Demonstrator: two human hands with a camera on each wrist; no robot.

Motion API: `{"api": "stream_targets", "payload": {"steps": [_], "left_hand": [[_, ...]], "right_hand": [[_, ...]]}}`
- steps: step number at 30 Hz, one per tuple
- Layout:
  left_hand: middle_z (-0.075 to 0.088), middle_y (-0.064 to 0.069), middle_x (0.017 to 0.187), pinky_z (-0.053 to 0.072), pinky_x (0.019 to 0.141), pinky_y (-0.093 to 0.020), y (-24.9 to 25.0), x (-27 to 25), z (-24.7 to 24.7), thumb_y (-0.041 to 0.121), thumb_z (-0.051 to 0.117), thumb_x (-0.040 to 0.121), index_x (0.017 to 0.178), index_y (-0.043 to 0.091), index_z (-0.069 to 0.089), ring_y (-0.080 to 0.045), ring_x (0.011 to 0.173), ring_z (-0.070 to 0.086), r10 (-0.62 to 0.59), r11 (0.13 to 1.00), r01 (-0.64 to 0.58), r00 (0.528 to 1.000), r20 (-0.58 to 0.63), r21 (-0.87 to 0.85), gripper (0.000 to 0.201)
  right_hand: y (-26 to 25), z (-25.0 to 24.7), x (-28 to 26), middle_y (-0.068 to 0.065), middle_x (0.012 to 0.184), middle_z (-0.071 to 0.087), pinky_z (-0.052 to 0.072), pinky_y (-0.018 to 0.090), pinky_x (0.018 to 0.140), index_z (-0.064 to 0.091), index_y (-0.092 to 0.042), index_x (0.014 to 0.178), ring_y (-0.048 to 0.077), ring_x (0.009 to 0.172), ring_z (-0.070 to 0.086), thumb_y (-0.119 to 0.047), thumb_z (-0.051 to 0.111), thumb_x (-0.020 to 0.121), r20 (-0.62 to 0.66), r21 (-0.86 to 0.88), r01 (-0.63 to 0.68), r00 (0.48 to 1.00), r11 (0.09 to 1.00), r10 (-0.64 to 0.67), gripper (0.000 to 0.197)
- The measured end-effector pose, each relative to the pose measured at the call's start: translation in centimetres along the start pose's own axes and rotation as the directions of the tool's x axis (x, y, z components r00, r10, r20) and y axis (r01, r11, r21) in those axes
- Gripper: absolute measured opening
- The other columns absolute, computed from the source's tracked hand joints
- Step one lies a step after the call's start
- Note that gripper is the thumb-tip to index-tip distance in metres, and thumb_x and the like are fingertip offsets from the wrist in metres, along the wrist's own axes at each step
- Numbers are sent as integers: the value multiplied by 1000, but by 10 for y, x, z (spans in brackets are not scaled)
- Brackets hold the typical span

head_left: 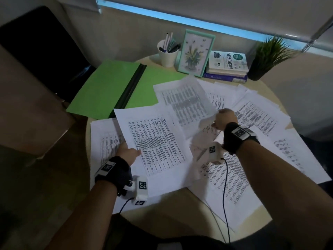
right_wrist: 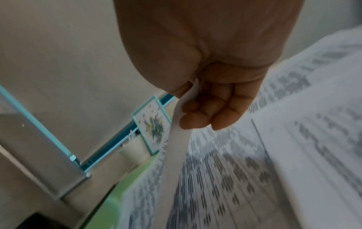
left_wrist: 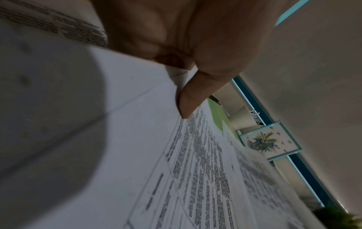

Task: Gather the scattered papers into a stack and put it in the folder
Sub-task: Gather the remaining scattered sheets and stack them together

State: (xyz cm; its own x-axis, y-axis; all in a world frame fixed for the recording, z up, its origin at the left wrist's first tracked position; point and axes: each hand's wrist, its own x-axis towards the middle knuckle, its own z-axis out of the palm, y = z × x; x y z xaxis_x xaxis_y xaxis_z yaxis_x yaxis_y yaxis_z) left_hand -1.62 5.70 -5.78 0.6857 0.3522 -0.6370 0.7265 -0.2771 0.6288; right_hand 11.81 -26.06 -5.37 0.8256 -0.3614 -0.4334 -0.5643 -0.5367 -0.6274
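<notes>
Folder (head_left: 108,87): green, laid open at the far left of the round counter (head_left: 162,210), its near right corner covered by papers.
Left hand (head_left: 127,153): a printed sheet (head_left: 155,141) is pinched at its near left edge, thumb on top and fingers (left_wrist: 156,51) curled beneath; the sheet is held over other pages at the near left.
Papers (head_left: 261,121): printed pages are spread overlapping across the middle and right of the counter, some hanging past its right edge.
Right hand (head_left: 225,118): a second sheet (head_left: 187,103) is gripped by its near right corner, the fingers (right_wrist: 205,111) pressed together and curled against the thumb; the sheet is raised and blurred, just right of the first sheet.
Far edge: a cup of pens (head_left: 168,51), a framed flower picture (head_left: 196,53), stacked books (head_left: 227,67) and a potted plant (head_left: 270,56) are lined up from left to right.
</notes>
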Motion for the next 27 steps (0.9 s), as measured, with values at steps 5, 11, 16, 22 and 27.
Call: {"api": "stream_targets", "payload": {"steps": [5,11,16,22,27], "left_hand": [[56,-14,132,42,86,-28,-5,-2,-16,-5,58,89,133,5,50,-33,116,55,-7,997,-2,994,105,83,46],[39,-10,149,42,102,-38,-11,6,-29,3,73,78,148,9,31,-35,130,44,-49,989,21,981,189,148,82],[28,-9,155,36,109,-47,-19,10,-33,13,77,73,150,13,24,-35,137,35,-35,989,5,979,199,149,94],[22,-13,157,33,111,-47,-13,6,-36,14,72,79,152,10,18,-35,140,30,-32,987,-2,977,209,163,91],[31,-11,154,34,109,-53,-23,31,-27,66,71,57,148,16,31,-38,135,37,-25,999,16,971,238,42,112]], "right_hand": [[-2,-43,-36,15,93,69,51,29,50,60,-7,114,19,56,65,-14,46,92,-240,216,44,971,976,9,27],[5,-66,-96,9,82,68,45,24,45,60,-11,109,12,41,61,-26,50,95,-460,411,171,887,896,41,23],[26,-44,-148,7,75,64,44,29,51,59,-13,101,16,46,57,-19,50,96,-407,507,194,913,840,35,12],[67,22,-185,9,73,64,50,32,54,59,-15,82,17,44,55,-14,52,97,-232,480,102,973,871,14,17],[92,67,-187,8,73,67,51,31,54,58,-22,81,15,44,61,-15,50,99,-28,237,6,1000,971,0,21]]}}
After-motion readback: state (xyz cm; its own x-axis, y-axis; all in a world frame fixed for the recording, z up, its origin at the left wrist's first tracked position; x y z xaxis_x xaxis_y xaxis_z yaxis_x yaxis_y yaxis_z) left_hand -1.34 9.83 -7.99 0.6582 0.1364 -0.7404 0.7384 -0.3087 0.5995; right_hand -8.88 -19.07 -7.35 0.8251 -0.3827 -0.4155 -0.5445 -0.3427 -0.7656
